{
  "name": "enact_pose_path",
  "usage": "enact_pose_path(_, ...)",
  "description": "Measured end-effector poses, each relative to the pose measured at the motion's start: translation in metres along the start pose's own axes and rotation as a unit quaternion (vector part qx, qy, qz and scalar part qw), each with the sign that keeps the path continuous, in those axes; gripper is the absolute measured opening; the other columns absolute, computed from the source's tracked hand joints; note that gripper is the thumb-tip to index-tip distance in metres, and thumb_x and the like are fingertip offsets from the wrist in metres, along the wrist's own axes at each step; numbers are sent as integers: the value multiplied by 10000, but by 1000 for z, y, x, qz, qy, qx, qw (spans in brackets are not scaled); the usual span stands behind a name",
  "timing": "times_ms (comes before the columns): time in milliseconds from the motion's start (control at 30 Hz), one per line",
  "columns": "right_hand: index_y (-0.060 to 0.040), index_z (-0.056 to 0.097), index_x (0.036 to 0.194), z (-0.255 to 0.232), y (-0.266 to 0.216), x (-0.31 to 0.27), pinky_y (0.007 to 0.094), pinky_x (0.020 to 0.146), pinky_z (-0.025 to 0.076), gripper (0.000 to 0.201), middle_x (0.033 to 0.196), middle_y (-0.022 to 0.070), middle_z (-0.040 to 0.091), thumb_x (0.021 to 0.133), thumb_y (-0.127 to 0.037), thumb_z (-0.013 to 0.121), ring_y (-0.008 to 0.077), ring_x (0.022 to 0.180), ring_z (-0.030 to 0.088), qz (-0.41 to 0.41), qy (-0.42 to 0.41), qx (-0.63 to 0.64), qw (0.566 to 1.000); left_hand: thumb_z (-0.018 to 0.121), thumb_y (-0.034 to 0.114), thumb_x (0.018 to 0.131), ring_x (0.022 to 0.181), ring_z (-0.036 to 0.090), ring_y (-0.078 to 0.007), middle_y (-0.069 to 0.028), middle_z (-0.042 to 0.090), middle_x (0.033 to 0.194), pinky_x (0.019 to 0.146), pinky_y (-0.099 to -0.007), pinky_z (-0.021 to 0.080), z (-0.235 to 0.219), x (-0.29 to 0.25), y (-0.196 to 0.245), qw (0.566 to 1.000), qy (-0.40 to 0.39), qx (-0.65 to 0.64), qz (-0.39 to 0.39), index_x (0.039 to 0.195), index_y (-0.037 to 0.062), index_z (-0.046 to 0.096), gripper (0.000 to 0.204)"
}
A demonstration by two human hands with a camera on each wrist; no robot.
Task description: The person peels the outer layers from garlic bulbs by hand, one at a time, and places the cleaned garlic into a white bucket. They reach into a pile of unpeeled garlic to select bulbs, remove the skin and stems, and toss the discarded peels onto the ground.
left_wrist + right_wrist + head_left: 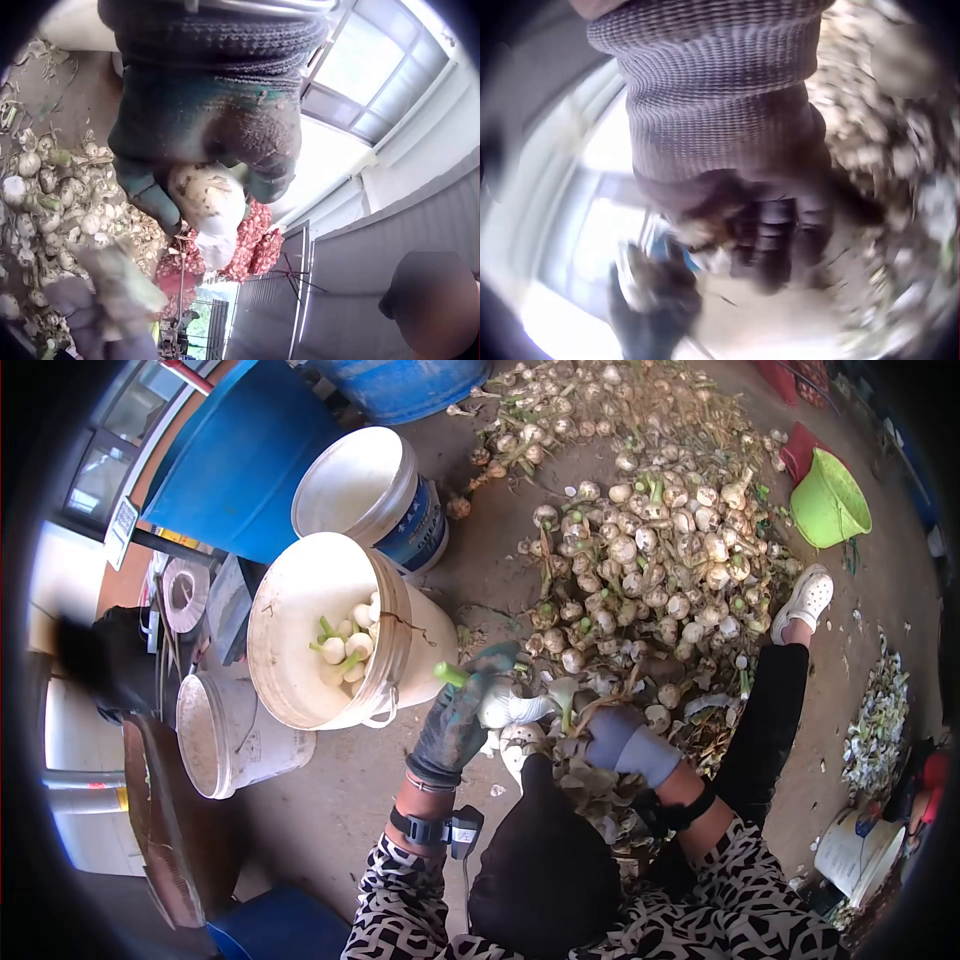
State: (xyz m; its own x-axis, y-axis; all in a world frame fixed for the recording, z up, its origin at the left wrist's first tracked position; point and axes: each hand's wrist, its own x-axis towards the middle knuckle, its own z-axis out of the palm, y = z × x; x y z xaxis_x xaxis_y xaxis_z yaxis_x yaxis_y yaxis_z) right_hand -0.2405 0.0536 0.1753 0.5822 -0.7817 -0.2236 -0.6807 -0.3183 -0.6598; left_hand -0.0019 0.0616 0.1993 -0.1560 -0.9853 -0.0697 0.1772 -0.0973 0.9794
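A garlic bulb (510,708) with pale, partly stripped skin sits in my left hand (455,725), which wears a dark green-stained glove. Its green stem stub (451,674) pokes out on the far side of the fingers. Seen from the left wrist, fingers and thumb grip the dirt-spotted bulb (210,199). Beside it my right hand (630,745), in a grey glove, has curled fingers. A pale, blurred strip of garlic peel (120,285) is held by that hand in the left wrist view. Motion blurs the right wrist view, where my right hand (772,217) hides most of what it holds.
A large white bucket (415,630) holding peeled bulbs (350,645) stands left of my hands. A big heap of unpeeled garlic (660,550) spreads ahead. Two more white buckets, blue tubs (240,460) and a green bucket (830,500) stand around. Peelings (875,730) lie at the right.
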Motion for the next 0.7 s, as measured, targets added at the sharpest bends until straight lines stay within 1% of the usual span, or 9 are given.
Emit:
enact_pose_path(67,-46,585,1079,-16,-31,2,372,709,511,457,832,155,655,780,-343,762,293,798,660,46,-40,70,996,445,440,977,1127,553,-233,-199,504,1301,946,-323,470,2,2,1,989,-1,133,56,1245,-4,507,522)
enact_pose_path(133,-47,596,1074,-10,-56,9,377,725,509,398,831,142,664,773,-233,780,303,807,660,-95,241,217,941,433,416,987,1131,545,-226,-182,550,1251,955,-328,455,14,0,14,994,11,111,0,1221,-8,529,494)
enact_pose_path(333,-6,634,1028,10,-30,18,315,648,535,217,811,77,677,870,-152,663,210,683,659,133,121,552,814,497,521,917,1195,504,-247,-164,540,1278,1015,-368,400,2,0,11,997,-17,53,-46,1327,-16,475,676)
enact_pose_path(467,-25,640,989,32,-3,-5,286,598,530,172,852,50,680,876,-155,643,133,683,649,-143,221,202,943,434,486,952,1379,326,-353,-209,393,1454,1135,-525,223,8,0,9,981,-112,-158,20,1376,17,454,633)
enact_pose_path(500,-38,645,997,14,-3,-22,335,736,538,209,891,46,686,849,-183,673,183,822,663,154,-4,506,849,437,509,937,1398,286,-356,-172,394,1465,1145,-573,140,3,3,-6,958,-120,-256,39,1401,54,432,650)
enact_pose_path(533,-49,635,1035,6,17,-26,356,789,528,267,902,58,685,834,-219,681,214,870,658,-88,127,308,939,426,521,931,1406,267,-356,-116,413,1465,1143,-593,130,8,5,-3,931,-87,-353,15,1417,101,417,642)
enact_pose_path(567,-20,609,1100,-22,2,-44,333,743,539,314,899,96,678,837,-185,654,222,812,666,82,94,539,833,413,527,931,1407,264,-355,-89,425,1458,1142,-596,134,10,5,0,909,-36,-415,-2,1415,120,421,633)
enact_pose_path(633,58,552,1130,-53,-4,-69,207,483,463,392,771,112,630,841,-186,658,167,499,577,-84,31,771,631,393,526,927,1408,265,-353,-49,453,1440,1145,-599,132,13,5,9,876,39,-481,-18,1401,147,437,609)
enact_pose_path(700,22,554,1124,-59,-9,-69,366,627,546,370,945,142,643,842,-186,674,268,735,654,-204,57,818,535,413,523,920,1378,315,-351,-49,471,1423,1125,-588,196,13,4,10,875,46,-482,-13,1411,156,424,612)
